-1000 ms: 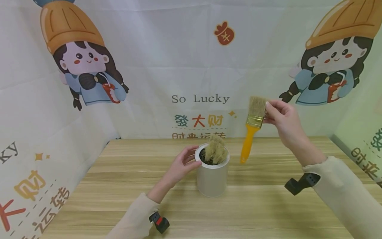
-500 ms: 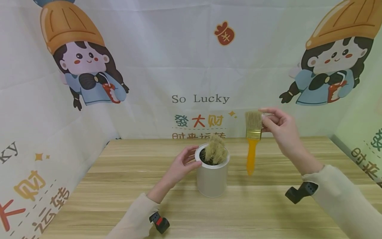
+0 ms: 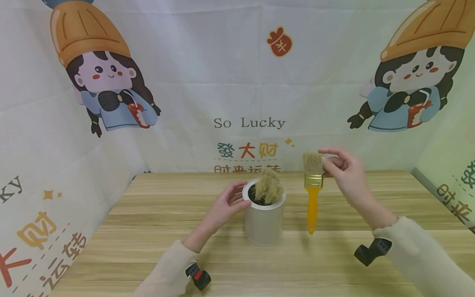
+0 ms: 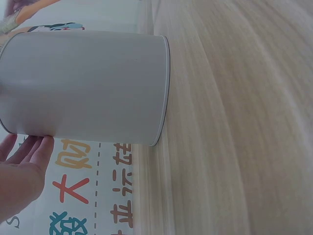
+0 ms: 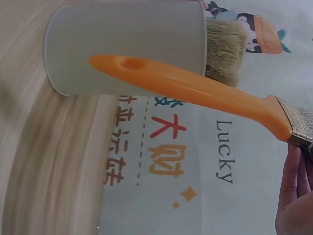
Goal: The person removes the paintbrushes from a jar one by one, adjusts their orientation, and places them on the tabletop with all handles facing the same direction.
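In the head view a paintbrush (image 3: 312,210) with a yellow-orange handle and a brass-coloured ferrule hangs handle down. My right hand (image 3: 346,177) pinches it at the side of its tan bristles, above the table and to the right of a pale grey cylindrical pot (image 3: 263,225). My left hand (image 3: 226,205) holds the pot at its white rim, thumb in front and fingers behind on the left side. A tuft of tan fibres (image 3: 269,185) stands up out of the pot's dark inside. The right wrist view shows the brush handle (image 5: 181,88) crossing in front of the pot.
The pot stands upright on a wood-grain table (image 3: 148,247). A white printed cloth (image 3: 208,62) with cartoon figures and lettering rises behind the table's back edge and along both sides. Each sleeve carries a black wrist camera (image 3: 372,251).
My right hand has lowered the paintbrush, and its handle has swung from slanting to nearly vertical. The left hand and the pot have stayed where they were.
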`<state>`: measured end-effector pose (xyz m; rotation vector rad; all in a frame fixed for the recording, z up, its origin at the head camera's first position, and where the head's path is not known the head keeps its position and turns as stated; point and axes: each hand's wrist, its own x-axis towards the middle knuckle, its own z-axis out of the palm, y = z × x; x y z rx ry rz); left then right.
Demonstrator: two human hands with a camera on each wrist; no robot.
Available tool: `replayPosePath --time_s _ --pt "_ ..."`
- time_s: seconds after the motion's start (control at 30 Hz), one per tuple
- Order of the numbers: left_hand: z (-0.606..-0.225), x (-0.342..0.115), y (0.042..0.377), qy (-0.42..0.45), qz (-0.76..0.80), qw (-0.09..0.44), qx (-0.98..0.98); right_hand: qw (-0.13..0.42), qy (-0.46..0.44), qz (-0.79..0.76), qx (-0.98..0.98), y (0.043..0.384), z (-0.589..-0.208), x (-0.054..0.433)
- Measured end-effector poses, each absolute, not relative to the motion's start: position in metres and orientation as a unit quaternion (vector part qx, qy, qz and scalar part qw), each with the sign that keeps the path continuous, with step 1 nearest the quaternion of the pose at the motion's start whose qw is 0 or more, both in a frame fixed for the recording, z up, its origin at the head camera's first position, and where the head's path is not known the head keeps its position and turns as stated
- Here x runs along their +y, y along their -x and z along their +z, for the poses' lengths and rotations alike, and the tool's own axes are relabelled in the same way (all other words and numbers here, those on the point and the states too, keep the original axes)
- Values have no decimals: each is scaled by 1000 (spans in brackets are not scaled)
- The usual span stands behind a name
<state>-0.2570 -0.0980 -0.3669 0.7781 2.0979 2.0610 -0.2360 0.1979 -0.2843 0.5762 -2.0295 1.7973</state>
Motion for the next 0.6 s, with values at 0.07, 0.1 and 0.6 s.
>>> replayPosePath --time_s 0.07,0.1,0.6 --pt "-367 -98 257 -257 676 50 689 176 -204 639 -721 236 -289 197" --pt "-367 -98 257 -257 676 51 689 173 -206 640 -720 236 -291 197" --pt "-366 -98 257 -258 675 47 690 129 -167 625 -751 236 -318 195"
